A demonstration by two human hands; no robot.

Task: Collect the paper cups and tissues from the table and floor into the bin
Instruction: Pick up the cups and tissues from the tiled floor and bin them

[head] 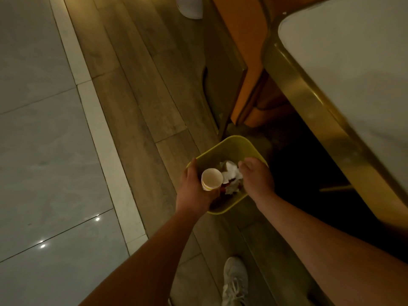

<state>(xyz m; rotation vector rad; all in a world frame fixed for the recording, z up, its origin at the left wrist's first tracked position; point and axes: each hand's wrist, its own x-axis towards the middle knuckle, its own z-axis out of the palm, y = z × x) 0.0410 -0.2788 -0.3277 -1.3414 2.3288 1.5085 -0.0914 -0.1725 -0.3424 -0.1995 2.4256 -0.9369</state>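
A yellow-green bin stands on the wooden floor beside the table. My left hand is over its left rim, shut on a white paper cup with yellow stripes, mouth facing up. My right hand hovers over the bin's right side, fingers curled down over crumpled white tissues that lie inside. Whether it grips a tissue is hidden by the hand. Darker, reddish waste sits lower in the bin.
A white table with a gold edge fills the right side. An orange seat stands behind the bin. My white shoe is on the wooden floor; another white shoe shows at top. Grey tiles lie left.
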